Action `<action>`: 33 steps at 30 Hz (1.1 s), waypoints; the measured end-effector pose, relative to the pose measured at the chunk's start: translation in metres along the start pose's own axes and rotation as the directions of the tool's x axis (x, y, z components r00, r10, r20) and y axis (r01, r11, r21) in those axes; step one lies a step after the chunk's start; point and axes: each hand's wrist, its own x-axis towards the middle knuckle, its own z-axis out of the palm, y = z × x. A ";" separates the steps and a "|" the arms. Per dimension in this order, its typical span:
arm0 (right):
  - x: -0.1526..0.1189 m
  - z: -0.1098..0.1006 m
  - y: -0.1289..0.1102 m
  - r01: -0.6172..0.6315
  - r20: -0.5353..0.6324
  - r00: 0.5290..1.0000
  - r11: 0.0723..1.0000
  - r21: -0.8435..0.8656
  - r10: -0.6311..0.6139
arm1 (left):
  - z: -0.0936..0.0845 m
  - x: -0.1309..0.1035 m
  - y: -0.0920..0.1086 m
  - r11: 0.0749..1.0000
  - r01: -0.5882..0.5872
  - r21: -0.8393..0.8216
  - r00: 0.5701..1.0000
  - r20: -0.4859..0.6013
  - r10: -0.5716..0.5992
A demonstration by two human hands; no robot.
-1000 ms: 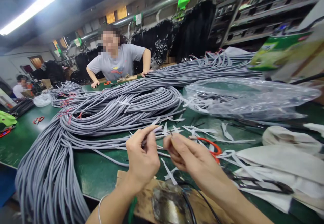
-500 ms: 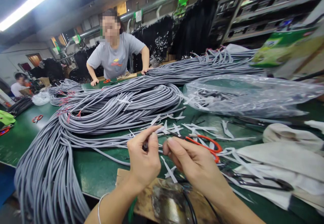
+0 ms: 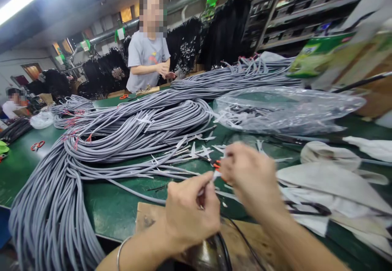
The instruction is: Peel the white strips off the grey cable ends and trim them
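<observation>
My left hand [image 3: 192, 211] is closed in a pinch, with a small white strip [image 3: 216, 175] at its fingertips. Something dark shows inside its curled fingers, but I cannot make out what. To the right and slightly higher, my right hand [image 3: 249, 177] is closed and blurred by motion; what its fingers hold is hidden. Orange-handled scissors [image 3: 217, 164] lie behind the hands, partly covered by the right one. Below the left hand, a black cable [image 3: 225, 250] runs over a metal piece [image 3: 205, 254] on a wooden board [image 3: 150, 213].
Grey cable bundles [image 3: 137, 148] spread over the green table [image 3: 110, 199]. A clear plastic bag [image 3: 288, 107] lies behind my right hand, white cloths [image 3: 333, 181] to the right. More scissors [image 3: 37, 145] lie at left. A co-worker [image 3: 150, 58] stands across the table.
My hands have moved apart; the right one rose and the left shifted right and down with the white strip. The co-worker straightened up and lifted both hands off the table.
</observation>
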 end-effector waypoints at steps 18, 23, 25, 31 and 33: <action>0.019 -0.020 -0.009 0.138 0.523 0.852 0.951 -0.278 0.029 | -0.025 0.024 -0.014 0.993 -0.022 -0.116 0.959 0.279 0.054; 0.013 -0.009 -0.016 -0.027 0.525 0.847 0.993 -0.116 0.084 | -0.016 0.020 -0.019 0.988 0.035 -0.153 0.999 -0.032 -0.040; 0.009 -0.007 -0.016 0.066 0.449 0.894 0.987 -0.148 0.007 | -0.010 0.018 -0.019 0.997 0.051 -0.052 0.985 -0.162 -0.059; 0.016 -0.018 -0.003 0.237 0.225 0.959 0.924 -0.299 -0.173 | -0.014 0.019 -0.015 0.995 0.043 -0.085 0.963 0.270 -0.019; 0.020 -0.021 0.000 0.219 0.243 0.959 0.923 -0.317 -0.145 | -0.023 0.021 -0.017 0.952 0.227 -0.207 0.915 0.380 -0.136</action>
